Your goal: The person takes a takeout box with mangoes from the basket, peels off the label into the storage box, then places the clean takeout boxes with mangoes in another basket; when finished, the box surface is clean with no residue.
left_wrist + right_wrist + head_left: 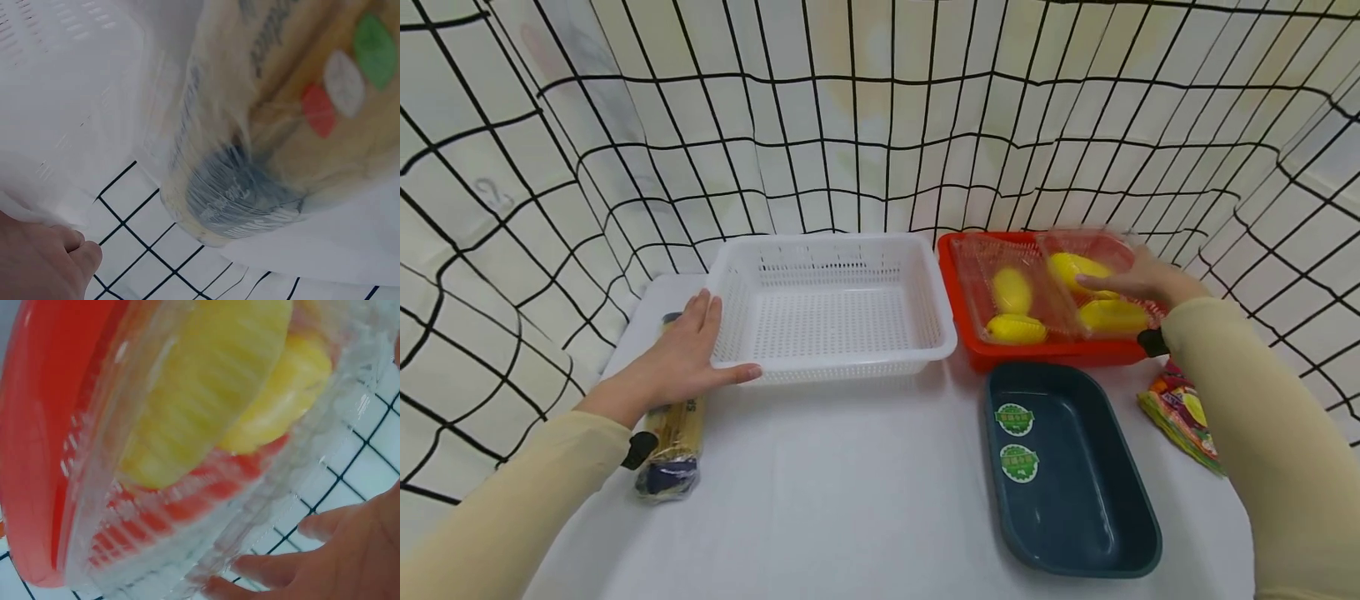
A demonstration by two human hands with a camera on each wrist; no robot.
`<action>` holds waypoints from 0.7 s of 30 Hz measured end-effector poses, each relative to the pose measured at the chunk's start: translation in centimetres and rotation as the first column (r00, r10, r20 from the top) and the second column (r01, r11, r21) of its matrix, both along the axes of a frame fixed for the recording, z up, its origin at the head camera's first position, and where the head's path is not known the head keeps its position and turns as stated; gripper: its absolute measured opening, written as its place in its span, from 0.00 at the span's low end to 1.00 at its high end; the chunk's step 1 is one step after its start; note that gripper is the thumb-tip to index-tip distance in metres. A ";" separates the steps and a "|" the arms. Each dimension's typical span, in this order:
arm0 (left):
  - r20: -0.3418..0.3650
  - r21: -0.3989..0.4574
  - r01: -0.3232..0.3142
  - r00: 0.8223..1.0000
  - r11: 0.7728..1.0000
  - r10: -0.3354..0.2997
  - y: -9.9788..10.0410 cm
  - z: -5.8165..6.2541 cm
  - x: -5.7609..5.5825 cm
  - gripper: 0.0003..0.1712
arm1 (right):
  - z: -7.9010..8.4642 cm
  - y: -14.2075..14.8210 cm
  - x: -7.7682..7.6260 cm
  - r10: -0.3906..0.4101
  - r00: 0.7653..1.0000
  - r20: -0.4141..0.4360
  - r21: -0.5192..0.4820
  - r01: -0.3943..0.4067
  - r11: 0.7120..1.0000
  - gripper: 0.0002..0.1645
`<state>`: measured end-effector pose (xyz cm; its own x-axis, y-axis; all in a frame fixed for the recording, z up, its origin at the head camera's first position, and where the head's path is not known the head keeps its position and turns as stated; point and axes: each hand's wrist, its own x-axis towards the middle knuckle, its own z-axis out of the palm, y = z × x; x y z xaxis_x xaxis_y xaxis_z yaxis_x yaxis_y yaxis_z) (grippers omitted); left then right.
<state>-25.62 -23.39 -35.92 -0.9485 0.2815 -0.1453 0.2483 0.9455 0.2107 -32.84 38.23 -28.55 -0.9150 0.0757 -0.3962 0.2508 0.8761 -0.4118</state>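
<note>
My left hand (688, 350) is at the left end of a white perforated basket (835, 364), fingers straight by its side and thumb stretched along the front rim. Beneath that forearm lies a clear-wrapped pack of spaghetti (679, 429), seen large in the left wrist view. A red basket (1060, 355) holds two clear plastic boxes with yellow toy-like fruits (1013, 292) in them. Over the right-hand box (1086, 240) my right hand (1153, 279) is spread, thumb above the fruit. In the right wrist view its extended fingers (269, 569) reach the clear box's rim (250, 519).
A dark blue-green tray (1078, 483) with two green stickers stands in front of the red basket. Partly behind the right forearm is a colourful packet (1183, 417). Black wire mesh (887, 150) encloses the white table (842, 500) at the back and sides.
</note>
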 end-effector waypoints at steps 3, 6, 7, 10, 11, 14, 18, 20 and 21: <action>0.009 0.008 0.003 1.000 1.000 -0.003 0.1 0.0 -0.2 0.77 | 0.2 0.7 0.2 0.017 0.999 0.038 -0.011 -0.017 1.000 0.80; 0.006 0.001 0.005 1.000 1.000 -0.005 0.1 0.1 -0.5 0.77 | 0.4 1.0 0.2 0.030 0.998 0.056 -0.009 -0.030 1.000 0.80; 0.006 -0.001 0.005 1.000 1.000 -0.005 0.1 0.1 -0.5 0.77 | 0.4 1.0 0.2 0.030 0.998 0.053 -0.015 -0.029 0.999 0.80; 0.006 0.002 0.012 1.000 1.000 -0.012 0.1 0.3 -0.8 0.76 | 0.4 1.0 0.1 0.023 0.999 0.048 -0.023 -0.022 0.999 0.79; 0.008 0.003 0.014 1.000 1.000 -0.014 0.1 0.3 -0.9 0.76 | 0.5 1.0 0.1 0.019 0.999 0.047 -0.023 -0.018 1.000 0.79; 0.016 0.007 0.016 1.000 1.000 -0.016 0.1 0.4 -1.0 0.75 | 0.4 0.9 0.1 0.015 0.999 0.052 -0.020 -0.014 1.000 0.79; 0.036 0.006 0.013 0.999 1.000 -0.013 0.1 0.4 -1.0 0.74 | 0.2 0.9 0.2 0.021 0.998 0.052 -0.011 -0.021 1.000 0.80; 0.039 0.004 0.013 0.999 1.000 -0.013 0.2 0.6 -1.2 0.73 | 0.2 0.9 0.4 0.026 0.999 0.043 0.012 -0.026 1.000 0.79; 0.037 -0.003 0.015 0.999 1.000 -0.015 0.2 0.7 -1.4 0.73 | 0.2 0.9 0.5 0.032 0.999 0.035 0.029 -0.033 0.999 0.80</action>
<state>-26.98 -23.19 -35.18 -0.9384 0.2948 -0.1806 0.2543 0.9424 0.2171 -32.36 39.14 -28.36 -0.9030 0.0580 -0.4257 0.2355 0.8956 -0.3774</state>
